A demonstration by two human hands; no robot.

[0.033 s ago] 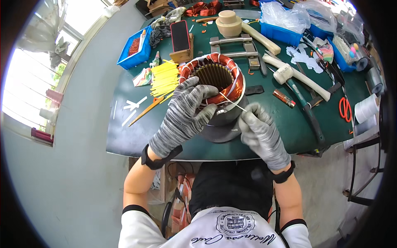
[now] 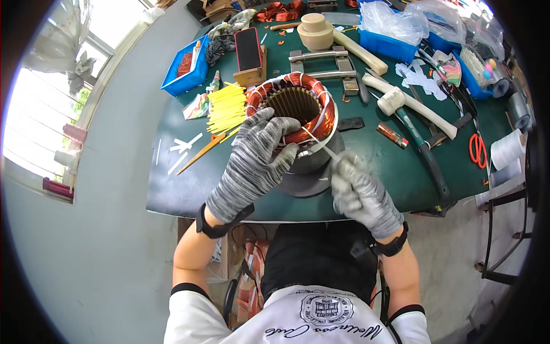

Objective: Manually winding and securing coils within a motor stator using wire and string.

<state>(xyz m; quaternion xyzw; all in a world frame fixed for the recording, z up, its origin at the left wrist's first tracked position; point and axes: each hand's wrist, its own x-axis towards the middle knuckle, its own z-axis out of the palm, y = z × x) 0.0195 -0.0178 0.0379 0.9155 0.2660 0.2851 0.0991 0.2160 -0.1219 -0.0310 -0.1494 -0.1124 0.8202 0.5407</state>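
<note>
A motor stator [image 2: 327, 123] with red-brown copper windings stands upright on a dark round base [image 2: 306, 184] near the table's front edge. White cord binds its winding ring in several places. My left hand [image 2: 252, 160], in a grey striped glove, grips the near-left part of the ring, with some fingers over the rim and the thumb on the near outside. From the ring's near side a white cord [image 2: 322, 144] runs taut to my right hand [image 2: 361, 192]. Its gloved fingers are closed on the cord and partly smeared by motion.
Left of the stator lie yellow strips [image 2: 225, 109] and a pointed wooden stick [image 2: 200, 155]. A phone [image 2: 248, 50] leans on a wooden stand behind. To the right are a white-headed mallet [image 2: 392, 103], a lighter [image 2: 393, 136], red scissors [image 2: 477, 150] and a white cord spool [image 2: 507, 152].
My right hand is more blurred and has shifted slightly, still holding the cord. The stator and my left hand appear a few pixels further left, as does much of the table.
</note>
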